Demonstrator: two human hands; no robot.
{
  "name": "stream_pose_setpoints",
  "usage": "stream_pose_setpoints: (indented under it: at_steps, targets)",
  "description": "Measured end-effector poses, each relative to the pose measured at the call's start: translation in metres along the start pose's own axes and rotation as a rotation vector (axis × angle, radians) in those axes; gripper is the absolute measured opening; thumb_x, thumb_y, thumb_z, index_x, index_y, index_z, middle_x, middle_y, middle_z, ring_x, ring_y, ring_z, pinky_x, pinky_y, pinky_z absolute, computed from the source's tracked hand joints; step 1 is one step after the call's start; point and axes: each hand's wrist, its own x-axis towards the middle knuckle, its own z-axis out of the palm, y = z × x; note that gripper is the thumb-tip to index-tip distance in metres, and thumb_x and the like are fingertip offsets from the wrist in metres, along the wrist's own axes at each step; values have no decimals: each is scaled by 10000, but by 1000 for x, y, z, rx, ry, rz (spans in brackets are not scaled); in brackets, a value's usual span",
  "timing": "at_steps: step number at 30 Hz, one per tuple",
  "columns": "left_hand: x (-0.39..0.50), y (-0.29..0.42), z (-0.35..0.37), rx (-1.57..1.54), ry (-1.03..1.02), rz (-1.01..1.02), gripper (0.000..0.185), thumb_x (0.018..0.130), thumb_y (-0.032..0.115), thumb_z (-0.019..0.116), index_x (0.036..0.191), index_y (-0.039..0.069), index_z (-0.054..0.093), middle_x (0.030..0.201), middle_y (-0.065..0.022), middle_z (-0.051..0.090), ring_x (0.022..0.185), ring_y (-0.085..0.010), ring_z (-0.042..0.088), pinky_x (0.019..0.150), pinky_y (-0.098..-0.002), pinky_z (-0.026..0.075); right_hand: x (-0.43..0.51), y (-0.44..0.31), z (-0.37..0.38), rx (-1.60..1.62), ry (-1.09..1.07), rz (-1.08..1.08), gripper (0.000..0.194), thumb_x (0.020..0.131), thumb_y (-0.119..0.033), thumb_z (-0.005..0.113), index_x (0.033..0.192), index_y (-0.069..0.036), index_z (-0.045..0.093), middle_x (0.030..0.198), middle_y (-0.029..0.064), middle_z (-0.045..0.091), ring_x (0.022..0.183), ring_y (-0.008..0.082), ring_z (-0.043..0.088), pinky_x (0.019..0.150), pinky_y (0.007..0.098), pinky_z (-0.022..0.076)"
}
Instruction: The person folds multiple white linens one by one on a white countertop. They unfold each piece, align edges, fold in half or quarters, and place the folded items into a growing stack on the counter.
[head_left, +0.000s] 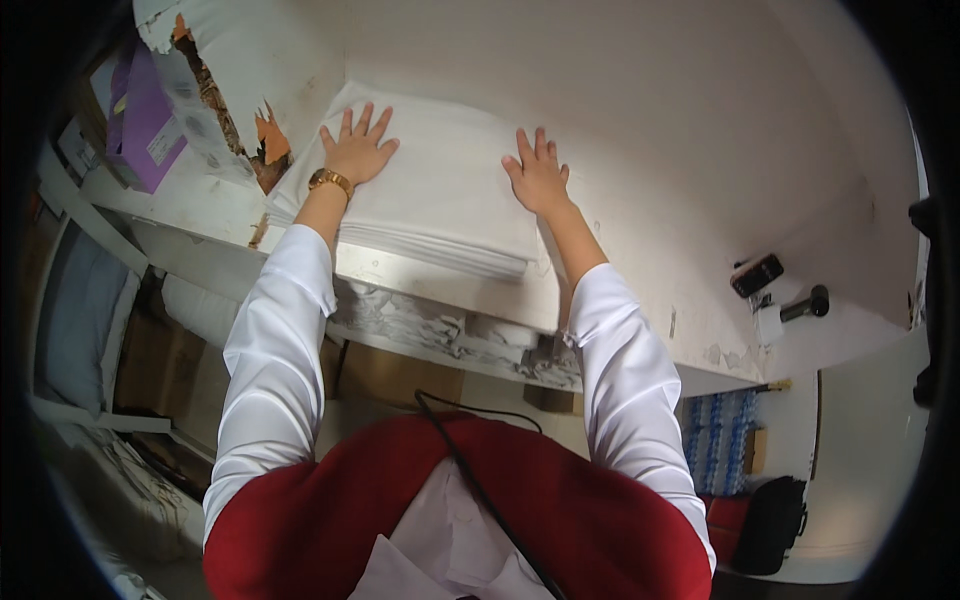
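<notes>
A stack of folded white cloth (442, 180) lies on a worn white shelf surface (637, 315) in front of me. My left hand (358, 154) rests flat on the stack's upper left part, its fingers spread and a gold-coloured wristwatch (331, 182) on the wrist. Near the right edge of the cloth is my right hand (538, 171), palm down with fingers apart. Neither hand grips anything. The layered folds of the stack show along its near edge.
Left of the cloth stands a damaged panel (217, 97) with splintered edges, beside a purple box (150, 127). Toward the right are a dark phone-like device (757, 275) and a dark cylindrical object (806, 304). A black cable (465, 465) hangs across my red vest. Blue-and-clear packs (721, 431) stand lower right.
</notes>
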Motion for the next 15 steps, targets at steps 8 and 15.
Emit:
stream_pose_setpoints:
  at_steps: [8, 15]
  targets:
    - [-2, -5, -19, -154, -102, 54, 631, 876, 566, 405, 1443, 321, 273, 1543, -37, 132, 1421, -325, 43, 1045, -676, 12, -135, 0, -74, 625, 48, -137, 485, 957, -410, 405, 1339, -117, 464, 1482, 217, 236, 1381, 332, 233, 1084, 452, 253]
    - [-90, 79, -66, -102, -2, 430, 764, 768, 743, 430, 1418, 356, 320, 1537, -46, 153, 1408, -383, 42, 984, -752, 21, -268, 81, -112, 1055, -134, 218, 367, 969, -265, 452, 1214, -12, 554, 1110, 112, 636, 1022, 204, 599, 885, 317, 449]
